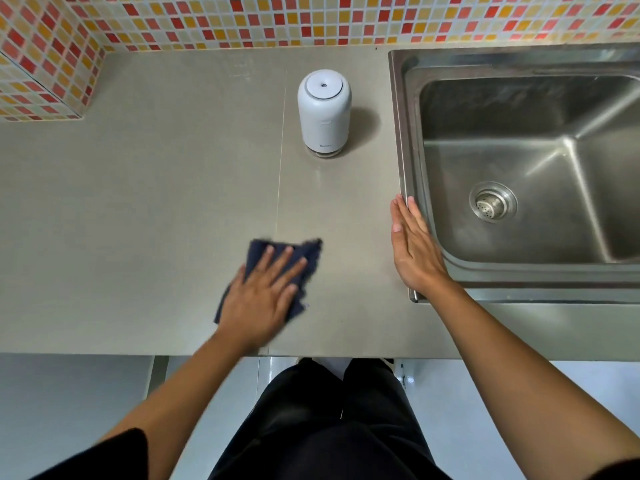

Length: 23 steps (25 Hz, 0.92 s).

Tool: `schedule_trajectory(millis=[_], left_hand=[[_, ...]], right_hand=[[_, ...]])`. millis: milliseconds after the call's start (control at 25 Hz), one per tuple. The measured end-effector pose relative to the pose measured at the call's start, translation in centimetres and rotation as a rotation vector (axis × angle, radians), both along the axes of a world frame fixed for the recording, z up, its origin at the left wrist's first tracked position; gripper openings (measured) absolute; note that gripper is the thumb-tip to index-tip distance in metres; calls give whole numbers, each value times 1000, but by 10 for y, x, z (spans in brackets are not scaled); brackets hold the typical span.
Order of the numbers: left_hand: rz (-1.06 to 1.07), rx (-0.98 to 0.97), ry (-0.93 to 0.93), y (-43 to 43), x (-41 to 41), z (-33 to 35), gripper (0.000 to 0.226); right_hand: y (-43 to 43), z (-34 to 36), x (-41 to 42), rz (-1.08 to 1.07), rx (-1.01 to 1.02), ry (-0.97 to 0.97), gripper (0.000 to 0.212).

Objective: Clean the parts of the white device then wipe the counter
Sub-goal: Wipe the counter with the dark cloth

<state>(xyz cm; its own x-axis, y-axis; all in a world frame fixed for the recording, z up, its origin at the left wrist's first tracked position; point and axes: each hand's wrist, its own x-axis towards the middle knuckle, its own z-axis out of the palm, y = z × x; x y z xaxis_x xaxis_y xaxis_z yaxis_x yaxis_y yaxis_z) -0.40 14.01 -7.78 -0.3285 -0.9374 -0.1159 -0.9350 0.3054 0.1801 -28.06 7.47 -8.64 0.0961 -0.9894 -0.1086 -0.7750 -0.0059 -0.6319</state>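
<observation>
The white device (324, 112), a rounded cylinder with a small hole in its top cap, stands upright and assembled on the grey counter (138, 202), left of the sink. My left hand (261, 296) lies flat with straight fingers on a dark blue cloth (306, 252), pressing it onto the counter near the front edge. The cloth's edges look blurred. My right hand (414, 247) rests flat and open on the counter, its fingers along the sink's left rim, holding nothing.
A steel sink (412, 140) with a drain strainer (492, 202) fills the right side. An orange and red mosaic tile wall (242, 19) runs along the back and juts out at the left. The counter's front edge lies just below my left hand.
</observation>
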Motion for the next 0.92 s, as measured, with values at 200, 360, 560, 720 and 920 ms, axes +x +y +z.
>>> schedule_trajectory(millis=[200, 360, 560, 720, 920], left_hand=[[177, 75, 110, -39, -79, 10, 52], [-231, 17, 70, 61, -68, 5, 47], [96, -76, 26, 0, -23, -5, 52], [-128, -121, 95, 25, -91, -11, 45], [-412, -145, 84, 63, 3, -3, 43]], right_hand=[[-1, 0, 1, -11, 2, -23, 61], [-1, 0, -1, -12, 14, -59, 60], [-1, 1, -1, -14, 12, -53, 60], [-2, 0, -2, -26, 10, -80, 60], [4, 2, 0, -30, 31, -84, 60]])
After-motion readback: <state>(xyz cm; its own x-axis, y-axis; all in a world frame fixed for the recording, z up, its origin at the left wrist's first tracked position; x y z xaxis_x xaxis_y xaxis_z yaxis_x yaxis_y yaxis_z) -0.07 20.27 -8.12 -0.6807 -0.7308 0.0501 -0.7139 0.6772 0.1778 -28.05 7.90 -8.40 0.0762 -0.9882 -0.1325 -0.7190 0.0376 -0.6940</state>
